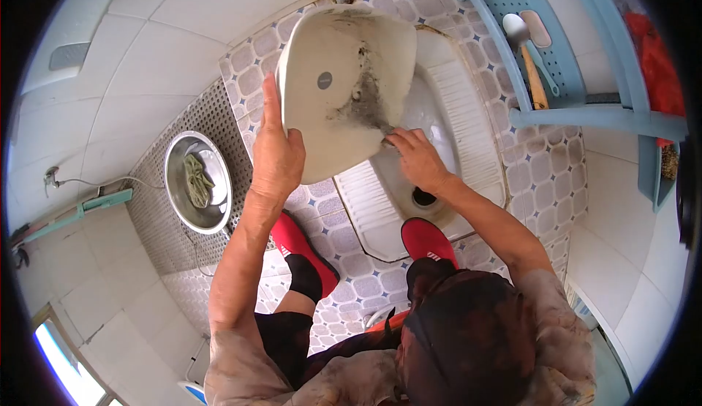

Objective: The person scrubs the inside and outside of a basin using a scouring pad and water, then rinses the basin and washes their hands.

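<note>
A cream-coloured basin-like container (314, 124), tilted with its inside towards the camera, is gripped at its left edge by my left hand (279, 150). Dark grey dirt (363, 103) is smeared across its inner face, beside a small round grey mark. My right hand (420, 159) is closed at the container's lower right part, its fingers pinched at the lower end of the dark smear. What they hold, if anything, is too small to name. Under and to the right of the container lies a white squat toilet (472, 124), its drain hole showing below my right hand.
A metal bowl (172, 179) with a green cloth (196, 179) stands on a perforated mat at the left. At the upper right, a blue rack (578, 117) holds a spoon and a wooden-handled tool. My red shoes (311, 249) are on the tiled floor. A pipe rises behind the container.
</note>
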